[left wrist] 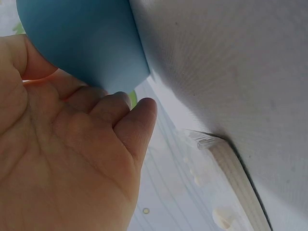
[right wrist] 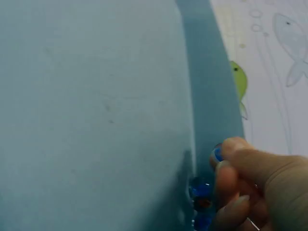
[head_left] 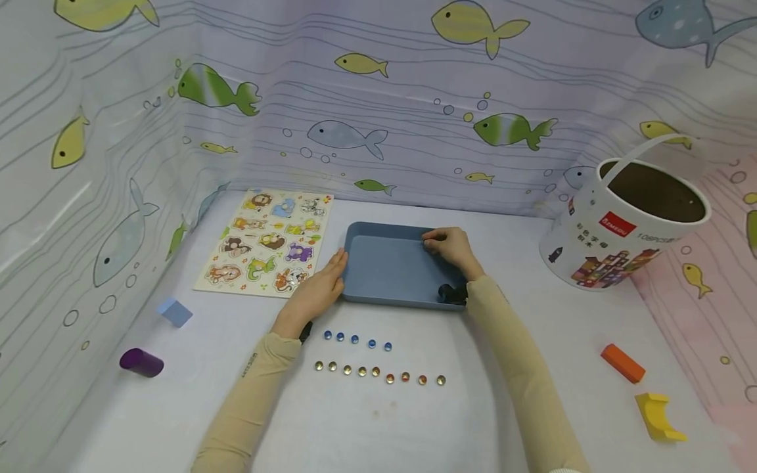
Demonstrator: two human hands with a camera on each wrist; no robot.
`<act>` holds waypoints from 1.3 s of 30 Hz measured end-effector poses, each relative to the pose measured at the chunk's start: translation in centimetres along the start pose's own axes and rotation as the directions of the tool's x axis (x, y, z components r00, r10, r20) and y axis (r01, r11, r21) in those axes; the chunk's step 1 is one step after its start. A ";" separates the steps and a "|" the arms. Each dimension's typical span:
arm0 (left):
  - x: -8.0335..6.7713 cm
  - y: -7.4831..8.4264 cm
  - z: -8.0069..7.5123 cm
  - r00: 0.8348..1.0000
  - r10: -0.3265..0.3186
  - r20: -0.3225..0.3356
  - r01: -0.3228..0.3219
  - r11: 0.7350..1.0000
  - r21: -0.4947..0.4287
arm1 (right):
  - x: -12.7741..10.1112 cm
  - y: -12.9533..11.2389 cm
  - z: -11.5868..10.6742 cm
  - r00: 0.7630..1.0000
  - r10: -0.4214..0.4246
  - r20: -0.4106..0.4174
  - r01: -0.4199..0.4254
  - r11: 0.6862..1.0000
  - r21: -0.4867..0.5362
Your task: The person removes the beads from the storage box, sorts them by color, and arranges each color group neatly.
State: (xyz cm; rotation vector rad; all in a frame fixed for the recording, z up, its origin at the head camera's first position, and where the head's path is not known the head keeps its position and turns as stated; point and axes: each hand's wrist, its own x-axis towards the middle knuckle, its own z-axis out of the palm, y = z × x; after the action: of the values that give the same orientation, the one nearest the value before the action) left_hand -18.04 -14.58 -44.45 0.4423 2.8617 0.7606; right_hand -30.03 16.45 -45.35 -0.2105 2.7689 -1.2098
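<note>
Left hand — fingers extended, touching tray | right hand — thumb and finger pinching blue bead

head: bright, edges stretched | L wr: partly overexp. | R wr: dimmer, soft, shadow on tray

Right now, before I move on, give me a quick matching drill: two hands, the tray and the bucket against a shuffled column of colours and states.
Column one:
1. Left hand
2. Right hand
3. Tray
4. Bucket

Column two:
A. White, with a handle
B. Pinching a blue gem
C. Blue-grey, with a raised rim
D. Touching the tray's left side, as seen in the head view

Pairs: 1-D, 2-B, 3-C, 4-A
</note>
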 end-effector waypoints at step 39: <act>-0.1 0.2 -0.2 1.000 0.010 -0.004 -0.010 1.000 -0.002 | -14.8 -2.7 1.4 0.843 -0.238 0.483 0.065 0.935 0.348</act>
State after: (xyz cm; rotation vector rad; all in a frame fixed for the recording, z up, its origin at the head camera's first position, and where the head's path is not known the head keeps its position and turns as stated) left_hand -17.89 -14.56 -44.21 0.4554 2.8646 0.7667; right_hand -15.02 16.22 -43.62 -0.6358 2.0899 -1.3694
